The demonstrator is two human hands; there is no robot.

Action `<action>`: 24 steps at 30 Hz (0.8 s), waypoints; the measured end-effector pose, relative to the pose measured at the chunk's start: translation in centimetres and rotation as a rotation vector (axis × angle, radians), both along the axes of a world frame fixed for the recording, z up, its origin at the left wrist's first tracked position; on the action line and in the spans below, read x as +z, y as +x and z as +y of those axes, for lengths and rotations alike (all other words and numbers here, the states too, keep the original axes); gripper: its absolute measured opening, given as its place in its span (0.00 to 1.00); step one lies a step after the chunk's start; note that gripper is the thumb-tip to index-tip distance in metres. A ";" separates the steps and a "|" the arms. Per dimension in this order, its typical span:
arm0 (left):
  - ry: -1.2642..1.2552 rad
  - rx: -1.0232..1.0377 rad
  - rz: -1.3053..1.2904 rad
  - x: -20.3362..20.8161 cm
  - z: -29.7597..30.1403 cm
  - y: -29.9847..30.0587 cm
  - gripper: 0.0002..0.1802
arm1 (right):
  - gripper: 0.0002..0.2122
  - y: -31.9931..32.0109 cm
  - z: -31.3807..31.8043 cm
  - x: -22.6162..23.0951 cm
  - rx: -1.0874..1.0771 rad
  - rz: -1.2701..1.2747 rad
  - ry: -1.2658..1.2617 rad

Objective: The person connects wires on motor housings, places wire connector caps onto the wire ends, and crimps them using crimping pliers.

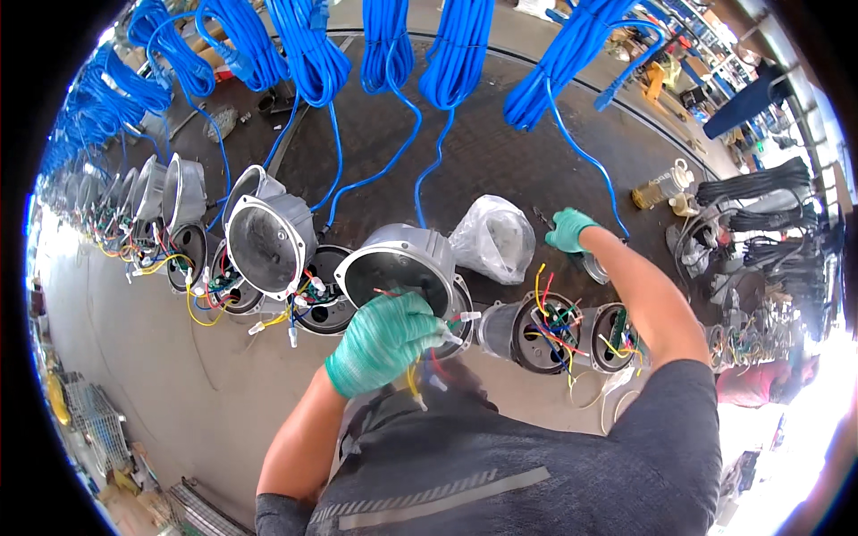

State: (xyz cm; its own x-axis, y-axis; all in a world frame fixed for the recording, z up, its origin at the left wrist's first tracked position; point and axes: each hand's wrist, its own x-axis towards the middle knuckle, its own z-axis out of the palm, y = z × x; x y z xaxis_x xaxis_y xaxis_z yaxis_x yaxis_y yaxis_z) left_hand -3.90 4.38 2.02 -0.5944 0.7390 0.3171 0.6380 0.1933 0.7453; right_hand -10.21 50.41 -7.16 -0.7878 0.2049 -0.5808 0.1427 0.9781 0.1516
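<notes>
Far on my left, a row of round grey metal housings (183,192) leans along the bench (500,161), each with loose coloured wires spilling from the open body under it. Next comes the big tilted cover (270,241), its hollow face turned toward me.

My left hand (384,341), in a green glove, is closed around a small bunch of wires (451,330) at the mouth of the motor body (407,268) right in front of me. The white-tipped ends stick out past my fingers. To do this well, I judge that I should keep the bunch pinched close to the ends, so no strand slips back inside, and keep the colours apart so I can read them.

Just right of that body sits a clear plastic bag (494,237), and below it an open housing with a tangle of red, yellow, green and blue wires (550,326).

My right hand (569,229), gloved too, reaches out past the bag and rests on a small metal part (594,268) on the bench; I cannot tell whether it grips it or only touches. Blue cables (456,54) hang in coils above, and I should keep my arm clear of the one trailing beside my wrist.
</notes>
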 end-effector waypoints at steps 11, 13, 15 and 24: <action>0.068 0.026 0.056 -1.3 1.0 -0.3 0.09 | 0.27 17.4 -12.6 22.3 -0.423 0.727 -2.008; 0.075 0.018 0.030 -1.3 1.2 -0.4 0.09 | 0.29 20.3 -14.8 19.7 -0.441 0.565 -2.153; 0.071 0.017 0.024 -1.0 0.9 -0.3 0.09 | 0.32 23.2 -18.7 17.5 -0.675 0.522 -2.055; 0.104 0.021 0.014 -0.8 1.0 0.2 0.09 | 0.37 25.3 -29.8 9.1 -0.437 0.825 -0.826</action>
State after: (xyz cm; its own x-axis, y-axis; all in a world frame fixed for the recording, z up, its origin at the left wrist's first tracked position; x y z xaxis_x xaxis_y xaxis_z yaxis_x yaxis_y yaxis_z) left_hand -3.74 5.41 1.24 -0.6044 0.6889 0.4001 0.6454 0.1289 0.7529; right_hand 15.07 20.61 1.89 -0.9361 0.3507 -0.0254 0.2401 0.5848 -0.7748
